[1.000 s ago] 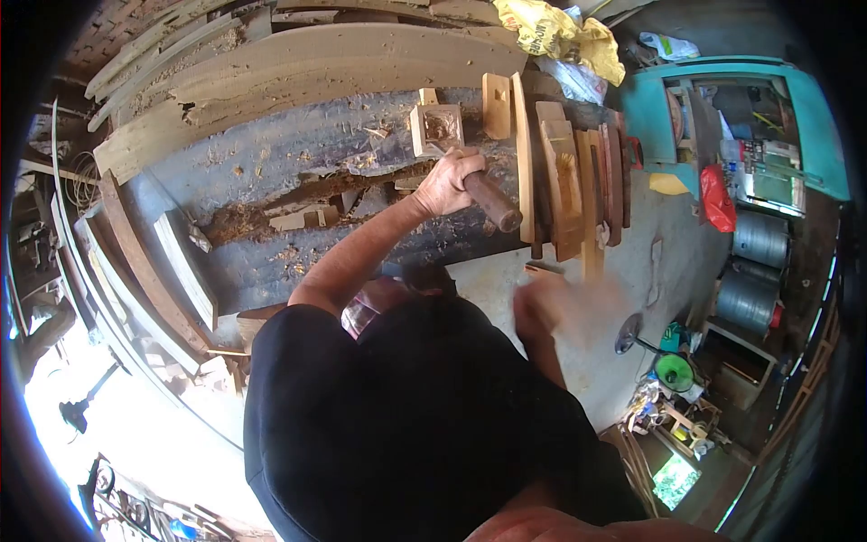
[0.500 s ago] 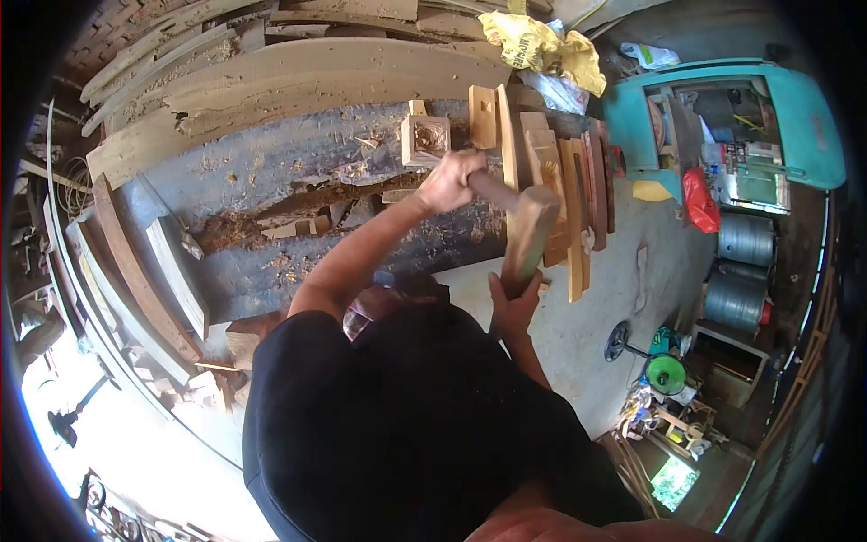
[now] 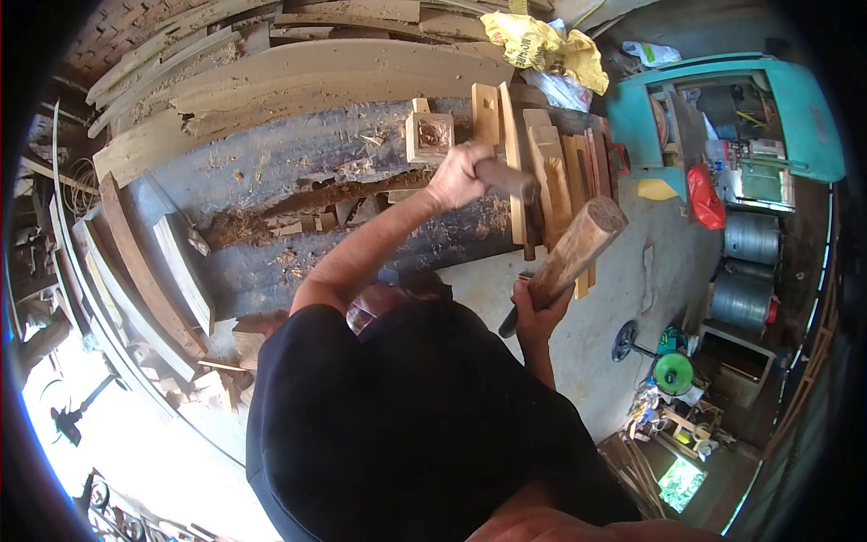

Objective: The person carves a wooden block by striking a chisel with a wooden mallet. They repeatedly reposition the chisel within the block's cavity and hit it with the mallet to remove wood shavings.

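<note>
My left hand [image 3: 459, 176] is closed around a thick brown wooden handle, apparently a chisel [image 3: 506, 181], whose blade is hidden. A dark narrow piece [image 3: 531, 230] shows just below the handle's end, and I cannot tell what it is. In my right hand [image 3: 539, 316] is a heavy round wooden mallet [image 3: 578, 248], tilted up to the right and apart from the handle's end. Close above my left hand, a square wooden block [image 3: 429, 137] with a rough hollow sits on a dark, weathered log [image 3: 298, 154]. An upright wooden piece [image 3: 486, 113] stands beside the block.
Several wooden strips [image 3: 551, 172] lie across the log's right end. Long boards [image 3: 334, 77] are stacked behind it, and curved planks [image 3: 149, 262] rest at the left. A teal machine [image 3: 799, 126], metal drums [image 3: 750, 237] and a green fan [image 3: 672, 372] stand at the right.
The mallet has swung away from the handle's end, to the right and down, with my right hand. My left hand keeps its hold and has shifted only slightly.
</note>
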The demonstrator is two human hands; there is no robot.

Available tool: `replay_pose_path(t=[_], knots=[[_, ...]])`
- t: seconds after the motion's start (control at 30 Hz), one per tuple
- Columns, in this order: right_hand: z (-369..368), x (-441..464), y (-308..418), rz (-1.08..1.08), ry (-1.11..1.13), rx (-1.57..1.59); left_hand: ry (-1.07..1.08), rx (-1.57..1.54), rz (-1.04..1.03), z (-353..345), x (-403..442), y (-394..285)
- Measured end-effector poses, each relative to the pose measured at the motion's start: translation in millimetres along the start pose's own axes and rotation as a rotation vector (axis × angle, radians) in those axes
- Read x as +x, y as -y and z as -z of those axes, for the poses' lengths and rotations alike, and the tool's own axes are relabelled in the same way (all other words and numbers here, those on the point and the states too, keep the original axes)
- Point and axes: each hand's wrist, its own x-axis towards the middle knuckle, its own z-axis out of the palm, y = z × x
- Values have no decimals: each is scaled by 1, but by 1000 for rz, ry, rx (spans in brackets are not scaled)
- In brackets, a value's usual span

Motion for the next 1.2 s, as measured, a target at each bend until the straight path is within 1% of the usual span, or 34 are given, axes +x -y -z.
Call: replay_pose_path(t=[0.07,0.13,0.17,0.23,0.33,0.5,0.57,0.67,0.73,0.77,0.83,0.87,0.9,0.97,1.03,1.07,1.1,1.17,1.2], knots=[[2,-1,7,1,2,-10,-69,242,-144,-4,-11,-1],[3,-2,16,-188,-20,77,-73,256,-148,-3,-15,-1],[3,-2,15,-191,-16,73,-72,274,-158,-3,-17,0],[3,-2,8,-53,-7,33,-77,275,-157,-1,-19,4],[3,-6,1,-90,-36,28,-80,258,-172,0,-17,12],[2,-3,3,-102,-10,15,-69,251,-226,3,-15,14],[3,0,6,-93,-10,-2,-17,215,-214,6,-15,16],[15,13,45,-122,11,20,46,149,-162,13,-14,9],[38,29,77,539,292,-432,39,148,-156,14,-14,17],[40,19,85,183,311,-192,34,148,-160,14,-14,21],[25,16,93,70,215,113,26,111,-171,17,-14,18],[33,18,46,427,512,-760,20,130,-174,17,-14,22],[-6,10,16,35,270,-350,11,149,-182,17,-13,24],[-22,13,21,5,135,-299,10,145,-177,9,-11,20],[-10,21,51,-96,132,-234,-14,145,-148,11,-12,24],[-4,18,61,-26,30,-175,-10,126,-145,8,-15,28],[13,23,66,-21,29,-179,-18,116,-160,9,-10,31],[55,29,72,417,488,-490,-43,142,-167,10,-12,27],[45,35,73,441,528,-235,-37,142,-158,13,-12,26]])
